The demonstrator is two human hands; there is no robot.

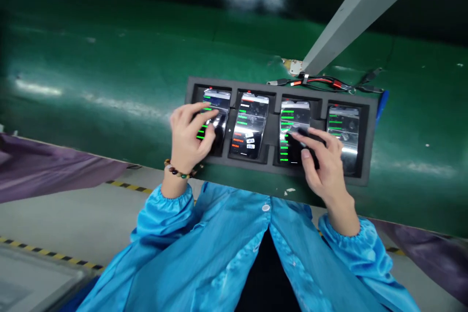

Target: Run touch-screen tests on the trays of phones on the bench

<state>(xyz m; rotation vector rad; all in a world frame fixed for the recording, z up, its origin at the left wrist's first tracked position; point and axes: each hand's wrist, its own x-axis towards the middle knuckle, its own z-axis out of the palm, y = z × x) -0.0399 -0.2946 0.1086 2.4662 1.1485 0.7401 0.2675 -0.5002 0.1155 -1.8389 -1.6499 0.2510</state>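
Note:
A dark grey foam tray point(270, 130) holds several phones with lit screens, each in its own slot. My left hand point(192, 134) hovers with fingers apart over the leftmost phone point(218, 129), partly hiding it. The second phone point(252, 124) shows green and red lines and small white labels, with no hand over it. My right hand point(323, 161) has its fingers spread over the lower right part of the third phone point(295, 112); whether a fingertip touches the glass I cannot tell. The rightmost phone point(345, 131) lies beside my right hand. Neither hand holds anything.
The tray lies near the front edge of a green table point(120, 73). Behind it are black and red cables point(329, 82) at the foot of a slanting grey metal post point(343, 19). A blue strip point(382, 106) sits by the tray's right end.

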